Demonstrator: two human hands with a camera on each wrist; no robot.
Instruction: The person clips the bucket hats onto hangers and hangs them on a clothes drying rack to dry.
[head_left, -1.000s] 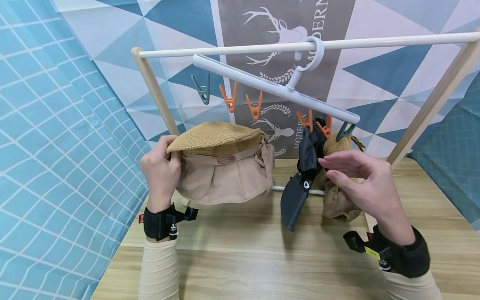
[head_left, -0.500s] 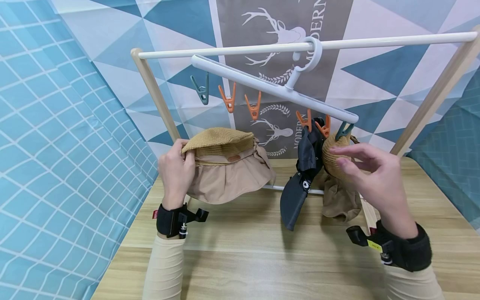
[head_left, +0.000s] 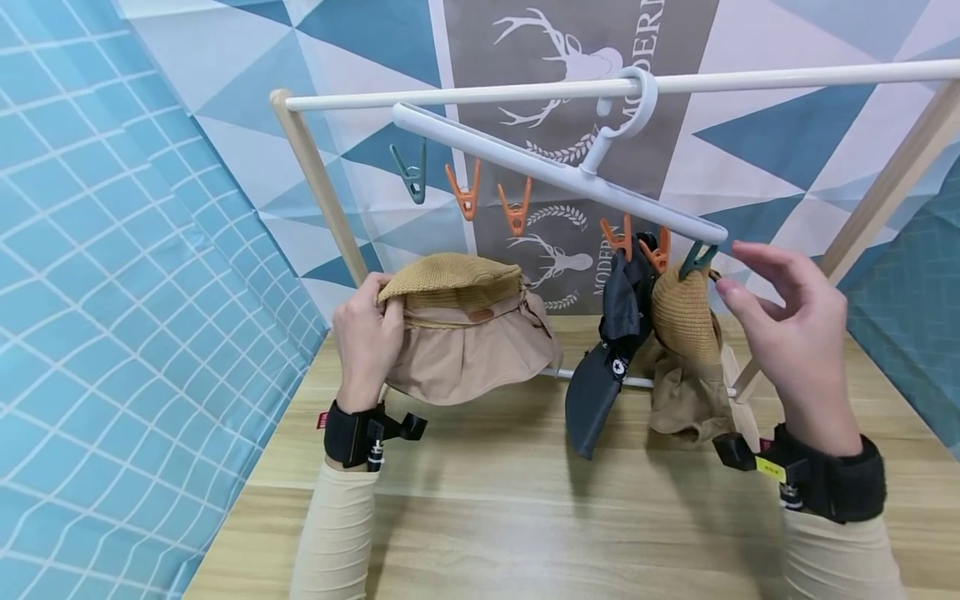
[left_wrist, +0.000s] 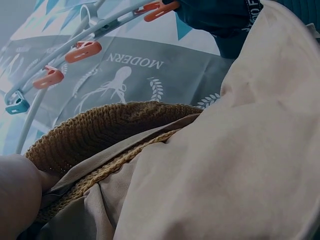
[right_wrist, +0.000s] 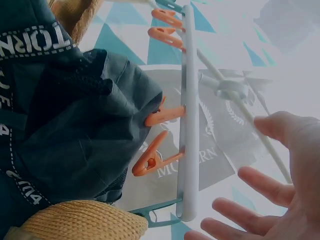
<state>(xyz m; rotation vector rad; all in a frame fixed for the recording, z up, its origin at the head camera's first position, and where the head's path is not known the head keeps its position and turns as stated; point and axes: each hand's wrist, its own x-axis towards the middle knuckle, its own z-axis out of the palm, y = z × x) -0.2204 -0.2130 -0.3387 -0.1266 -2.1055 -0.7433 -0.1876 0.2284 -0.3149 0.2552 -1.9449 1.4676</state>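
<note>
In the head view my left hand (head_left: 367, 337) pinches the left edge of a sun hat with a tan knitted crown (head_left: 457, 275) and a pleated beige cloth brim (head_left: 472, 358). The left wrist view shows the brim (left_wrist: 240, 150) close up. My right hand (head_left: 798, 333) is held in the air beside the right end of the white hanger (head_left: 555, 171), fingers apart and holding nothing. Near it, a second knitted hat (head_left: 684, 312) hangs from a green clip (head_left: 697, 260). Left of that hangs a dark cap (head_left: 626, 304) on an orange clip (head_left: 618, 237).
The hanger slopes down to the right from a white rod (head_left: 480, 94) on a wooden frame (head_left: 318, 187). Two orange clips (head_left: 465, 192) and a green clip (head_left: 411, 173) hang from its left half, holding nothing. Below is a wood-grain table (head_left: 525, 500).
My left hand has shifted right and slightly down with the sun hat. My right hand has moved right, from in front of the hanging hat to beside the hanger's end.
</note>
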